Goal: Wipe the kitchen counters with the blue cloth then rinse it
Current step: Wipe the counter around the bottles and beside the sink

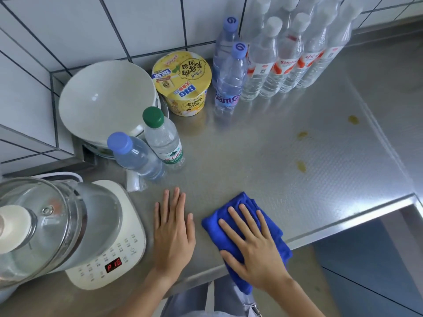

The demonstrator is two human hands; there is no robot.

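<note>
A folded blue cloth [240, 207] lies on the steel counter [263, 145] near its front edge, one corner hanging over the edge. My right hand [254, 245] presses flat on the cloth with straight, spread fingers. My left hand [174, 229] rests flat on the bare counter just left of the cloth, fingers straight, holding nothing. Three yellowish stains [301, 166] mark the counter to the right, beyond the cloth.
A glass kettle on a white base [107, 252] stands at the front left. Behind it are two small water bottles [164, 140], stacked white bowls [105, 99], a yellow noodle cup [183, 83] and several water bottles [274, 60] along the tiled wall. The counter ends at right [357, 218].
</note>
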